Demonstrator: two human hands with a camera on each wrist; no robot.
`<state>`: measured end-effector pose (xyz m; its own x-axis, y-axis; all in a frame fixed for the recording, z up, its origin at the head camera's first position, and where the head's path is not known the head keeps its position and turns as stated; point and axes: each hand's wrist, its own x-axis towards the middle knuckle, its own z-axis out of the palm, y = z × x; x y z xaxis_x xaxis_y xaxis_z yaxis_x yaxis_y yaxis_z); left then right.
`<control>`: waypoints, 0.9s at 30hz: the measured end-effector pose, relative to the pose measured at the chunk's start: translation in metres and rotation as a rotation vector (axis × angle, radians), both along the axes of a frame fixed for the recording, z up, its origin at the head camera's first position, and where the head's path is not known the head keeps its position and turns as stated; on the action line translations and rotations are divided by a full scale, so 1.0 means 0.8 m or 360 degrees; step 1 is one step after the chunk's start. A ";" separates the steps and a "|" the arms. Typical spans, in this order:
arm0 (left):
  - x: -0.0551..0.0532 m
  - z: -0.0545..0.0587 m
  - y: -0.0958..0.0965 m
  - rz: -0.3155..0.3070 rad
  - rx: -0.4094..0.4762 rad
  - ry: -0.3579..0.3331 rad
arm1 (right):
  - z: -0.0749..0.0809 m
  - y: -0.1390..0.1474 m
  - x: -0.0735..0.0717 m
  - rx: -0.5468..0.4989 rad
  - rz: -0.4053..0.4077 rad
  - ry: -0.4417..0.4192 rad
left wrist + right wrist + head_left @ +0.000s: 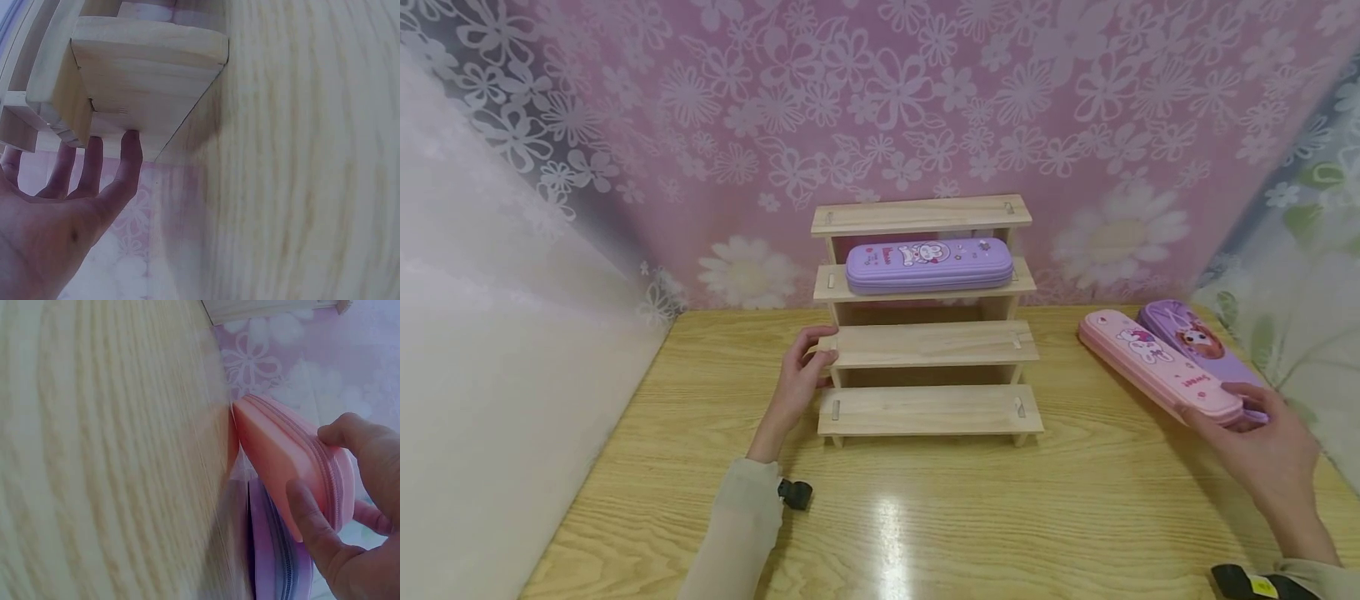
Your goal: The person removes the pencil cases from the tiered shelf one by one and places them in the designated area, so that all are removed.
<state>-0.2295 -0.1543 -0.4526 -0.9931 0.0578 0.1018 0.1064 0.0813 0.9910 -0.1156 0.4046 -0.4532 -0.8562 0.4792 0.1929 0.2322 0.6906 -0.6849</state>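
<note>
Head view: nearest, pale sleeves (741,508) are seen, with a dark device (795,495) worn at each wrist. By the right hand (1273,442), the near end of a pink pencil case (1157,362) is pinched between thumb and fingers; that end is held above the wooden table (700,433), and whether the far end is supported cannot be told. Just beyond the right hand, a purple pencil case (1198,340) is partly covered by the pink one. By the left hand (797,367), the left end of the second-lowest board of a wooden rack (928,344) is gripped. Farther off, right of the left hand, a lilac pencil case (929,267) is borne by the second-highest board. Beyond both hands, a pink flowered backdrop (880,125) is seen.
</note>
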 end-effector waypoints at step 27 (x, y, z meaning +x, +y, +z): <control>-0.001 -0.003 0.000 -0.0007 0.0041 0.0009 | 0.000 -0.006 -0.008 0.0238 0.0085 -0.0381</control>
